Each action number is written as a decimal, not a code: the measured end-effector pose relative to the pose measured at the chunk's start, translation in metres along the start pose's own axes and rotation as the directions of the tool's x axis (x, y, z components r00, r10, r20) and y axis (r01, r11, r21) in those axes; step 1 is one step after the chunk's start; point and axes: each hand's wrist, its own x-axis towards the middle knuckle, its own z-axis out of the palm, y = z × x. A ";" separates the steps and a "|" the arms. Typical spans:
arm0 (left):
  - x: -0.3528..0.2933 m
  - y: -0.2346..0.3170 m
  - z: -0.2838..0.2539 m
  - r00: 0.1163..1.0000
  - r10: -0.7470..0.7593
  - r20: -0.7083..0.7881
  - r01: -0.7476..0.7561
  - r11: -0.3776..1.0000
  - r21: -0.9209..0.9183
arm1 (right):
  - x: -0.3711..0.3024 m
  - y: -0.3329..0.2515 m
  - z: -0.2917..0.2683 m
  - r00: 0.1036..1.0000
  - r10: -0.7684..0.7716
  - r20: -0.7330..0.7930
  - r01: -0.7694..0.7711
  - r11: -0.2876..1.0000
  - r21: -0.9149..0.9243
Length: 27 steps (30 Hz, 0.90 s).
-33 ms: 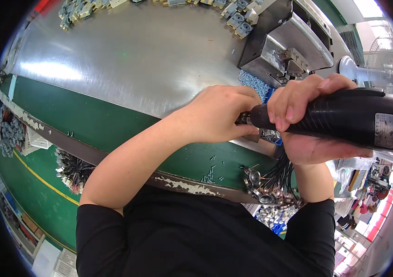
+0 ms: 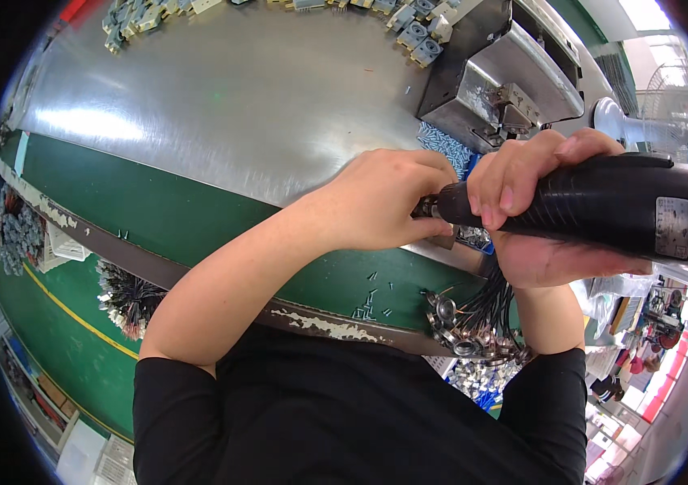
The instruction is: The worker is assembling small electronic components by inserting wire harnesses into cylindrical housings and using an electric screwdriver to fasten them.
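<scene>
My right hand (image 2: pixel 534 210) is wrapped around a black electric screwdriver (image 2: pixel 611 206), which lies nearly level with its nose toward the left. At that nose, the curled fingers of my left hand (image 2: pixel 392 198) close around the tip area. A small metal edge shows under the left thumb, but the hand hides most of what it holds. Just beyond my hands a heap of small screws (image 2: pixel 443 144) lies beside a metal screw feeder (image 2: pixel 498 89). A blue tray (image 2: pixel 473 234) with small metal parts is partly covered by the right hand.
Grey and cream connector-like parts (image 2: pixel 417 40) line the far side of the steel tabletop (image 2: pixel 223 97). Loose screws (image 2: pixel 368 305) lie on the green strip near the front edge. Round metal parts with black wires (image 2: pixel 453 323) sit at the near right. Wire bundles (image 2: pixel 130 299) hang at the left.
</scene>
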 end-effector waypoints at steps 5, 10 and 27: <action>-0.001 0.001 -0.001 1.000 0.000 0.005 0.000 1.000 0.017 | -0.006 0.000 0.000 1.000 -0.023 0.000 0.023 1.000 -0.002; -0.001 0.000 0.001 1.000 0.016 0.007 -0.016 1.000 -0.003 | 0.002 -0.030 0.003 0.976 0.166 -0.145 -0.169 0.986 -0.011; -0.008 0.013 0.017 0.947 0.312 -0.080 -0.305 0.948 0.093 | 0.005 -0.055 -0.045 0.965 0.233 -0.122 -0.263 0.836 -0.481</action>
